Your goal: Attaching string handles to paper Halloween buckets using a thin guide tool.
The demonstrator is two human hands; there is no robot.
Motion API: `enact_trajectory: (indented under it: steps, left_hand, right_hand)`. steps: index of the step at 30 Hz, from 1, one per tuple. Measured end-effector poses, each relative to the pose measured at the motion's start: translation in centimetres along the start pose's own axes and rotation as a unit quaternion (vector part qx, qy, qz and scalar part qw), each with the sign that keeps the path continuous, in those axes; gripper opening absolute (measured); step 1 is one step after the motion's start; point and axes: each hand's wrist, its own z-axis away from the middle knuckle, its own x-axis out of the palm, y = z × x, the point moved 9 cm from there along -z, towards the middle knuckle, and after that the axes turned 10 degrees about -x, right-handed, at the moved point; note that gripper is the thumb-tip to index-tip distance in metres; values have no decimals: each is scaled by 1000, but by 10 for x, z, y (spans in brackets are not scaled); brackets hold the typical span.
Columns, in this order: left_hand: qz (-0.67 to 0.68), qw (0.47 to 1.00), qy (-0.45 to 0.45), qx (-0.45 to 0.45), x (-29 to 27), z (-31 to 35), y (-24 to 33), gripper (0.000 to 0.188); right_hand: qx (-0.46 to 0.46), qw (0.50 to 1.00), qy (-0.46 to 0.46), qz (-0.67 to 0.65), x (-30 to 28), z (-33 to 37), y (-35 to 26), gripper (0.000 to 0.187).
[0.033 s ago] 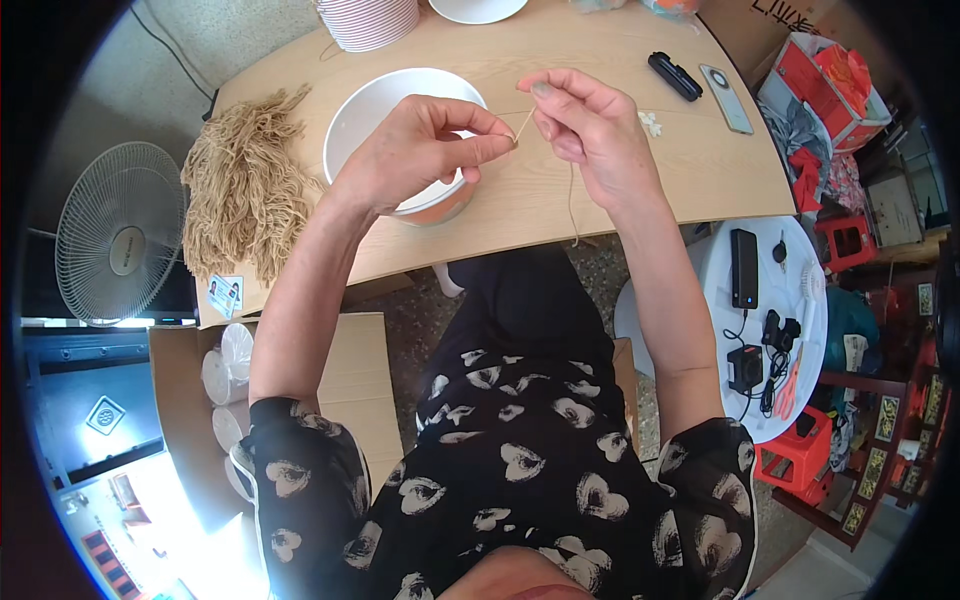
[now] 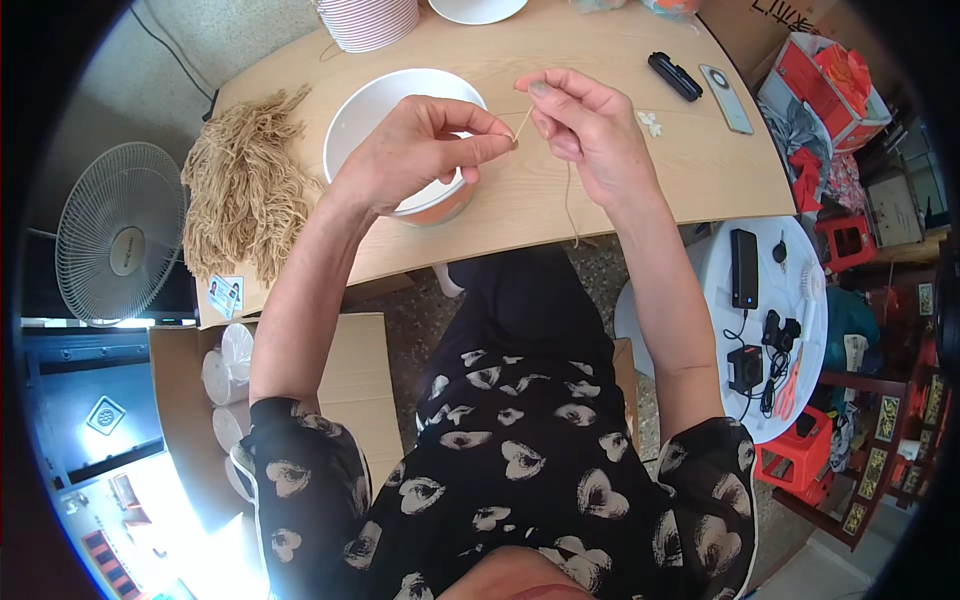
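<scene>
A thin beige string [image 2: 571,205] runs between my two hands, and its loose tail hangs below the right one past the table's front edge. My left hand [image 2: 425,150] is closed, pinching the string between thumb and fingertips above the near side of a white bowl [image 2: 345,130]. A little to the right, my right hand [image 2: 590,125] pinches another part of the string, its fingers curled in. Only a short stretch shows taut between the fingertips; the exact grip is too small to tell. At the left of the table lies a large heap of beige yarn strands [image 2: 245,185].
On the wooden table [image 2: 540,200] are small white pieces [image 2: 650,124], a black case [image 2: 675,77], a phone [image 2: 726,98], stacked bowls [image 2: 370,22] and cards [image 2: 226,294]. A fan [image 2: 125,235] stands left; a white round table [image 2: 715,265] with chargers and scissors [image 2: 789,388] stands right.
My right hand has shifted very slightly left, and the string's hanging tail with it. Otherwise nothing has visibly moved.
</scene>
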Motion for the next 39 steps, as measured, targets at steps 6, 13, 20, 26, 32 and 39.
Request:
enact_trajectory:
  steps: [6, 13, 20, 26, 32, 39]
  left_hand:
    - [128, 991, -28, -32, -4, -5, -11, 19]
    - [188, 981, 3, -38, -9, -10, -17, 18]
    - [141, 989, 25, -37, -8, -5, -14, 22]
    - [119, 992, 31, -29, -10, -4, -13, 25]
    - [157, 987, 20, -32, -8, -4, -14, 26]
    - [174, 984, 12, -22, -7, -4, -13, 28]
  right_hand:
    - [-11, 998, 33, 61, -5, -2, 12, 17]
    - [-300, 844, 121, 428, 16, 52, -39, 20]
    - [-317, 823, 114, 456, 32, 52, -25, 22]
    - [-312, 851, 102, 410, 26, 50, -23, 13]
    - [-271, 902, 100, 321, 23, 44, -18, 9]
    - [-245, 918, 116, 290, 18, 42, -13, 8]
